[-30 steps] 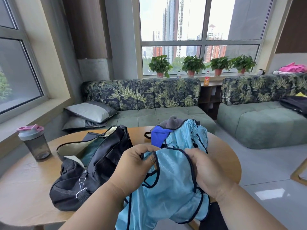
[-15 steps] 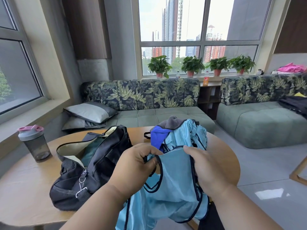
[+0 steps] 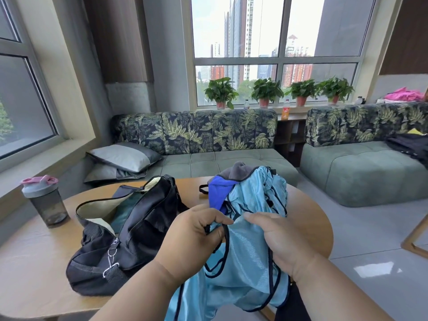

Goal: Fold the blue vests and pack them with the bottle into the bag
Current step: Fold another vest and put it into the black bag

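Note:
I hold a light blue vest point(image 3: 245, 269) with dark trim up in front of me, over the near edge of the round wooden table point(image 3: 34, 262). My left hand point(image 3: 194, 237) grips its dark-edged strap, and my right hand point(image 3: 280, 242) grips the cloth on the other side. Behind it on the table lies a heap of more blue vests point(image 3: 252, 193) with a dark blue and a grey piece on top. The black bag point(image 3: 129, 232) lies open to the left, something teal inside. The grey shaker bottle point(image 3: 45, 200) with a pink lid stands at the table's far left.
A leaf-patterned sofa point(image 3: 196, 144) with grey cushions runs behind the table, and a second sofa point(image 3: 361, 167) stands at the right. Potted plants line the windowsill. A wooden chair leg point(image 3: 414, 237) shows at the right edge over the tiled floor.
My hands have come closer together at the top of the vest, and the cloth has bunched narrower between them. The bag, bottle and heap have not moved.

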Motion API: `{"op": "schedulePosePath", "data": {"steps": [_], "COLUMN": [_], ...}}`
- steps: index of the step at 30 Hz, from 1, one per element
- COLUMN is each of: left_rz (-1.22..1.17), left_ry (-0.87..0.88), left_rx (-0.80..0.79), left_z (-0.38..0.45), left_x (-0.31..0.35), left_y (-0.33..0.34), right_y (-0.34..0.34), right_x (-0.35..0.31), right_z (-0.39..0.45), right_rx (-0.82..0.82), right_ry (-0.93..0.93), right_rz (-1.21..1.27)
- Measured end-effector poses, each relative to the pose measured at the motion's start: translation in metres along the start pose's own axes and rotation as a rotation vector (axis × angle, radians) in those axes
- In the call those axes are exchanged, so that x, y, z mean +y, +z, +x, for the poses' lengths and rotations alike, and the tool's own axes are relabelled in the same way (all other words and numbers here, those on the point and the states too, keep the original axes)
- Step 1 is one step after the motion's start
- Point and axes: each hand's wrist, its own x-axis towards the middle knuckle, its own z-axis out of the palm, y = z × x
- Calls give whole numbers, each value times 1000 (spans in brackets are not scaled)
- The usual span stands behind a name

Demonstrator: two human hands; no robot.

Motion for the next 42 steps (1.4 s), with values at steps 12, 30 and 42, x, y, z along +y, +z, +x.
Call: {"op": "schedulePosePath", "data": {"steps": [12,30,42], "left_rz": [-19,-510,-525], "left_ry": [-27,-420,-255], "left_rx": [96,356,501], "left_z": [3,65,128], "left_x": [-8,-16,-4], "left_y": [0,-72,-172], "right_y": [-7,-49,-66], "right_x": [0,-91,-219], "right_z": [0,20,37], "right_rx": [-5,116,180], "right_ry": [-23,-448,-514], "right_rz": [375,-121,351]}}
